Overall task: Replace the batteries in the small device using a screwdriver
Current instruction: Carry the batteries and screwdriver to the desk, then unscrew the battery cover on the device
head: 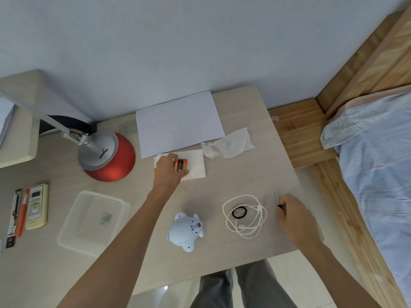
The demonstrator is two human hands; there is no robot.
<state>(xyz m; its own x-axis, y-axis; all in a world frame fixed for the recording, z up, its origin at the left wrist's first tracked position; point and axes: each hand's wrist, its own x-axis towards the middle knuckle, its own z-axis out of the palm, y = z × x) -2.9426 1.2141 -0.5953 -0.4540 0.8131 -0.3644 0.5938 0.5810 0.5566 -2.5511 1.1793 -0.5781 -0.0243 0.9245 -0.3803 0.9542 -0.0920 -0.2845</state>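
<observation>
A small light-blue animal-shaped device [185, 231] lies on the desk near the front edge, underside up, with a small panel and a red spot showing. My left hand [168, 168] reaches to the folded white tissue [195, 166] and its fingers close around orange-and-black batteries [180, 164]. My right hand [294, 215] rests on the desk at the right and grips a thin screwdriver [277, 198], whose shaft points away from me.
A coiled white cable [245, 215] with a black ring [239, 212] lies between device and right hand. A clear plastic box [93, 221], a red lamp base [109, 155], a remote [36, 206], a paper sheet [179, 123] and crumpled tissue [229, 143] surround the work area.
</observation>
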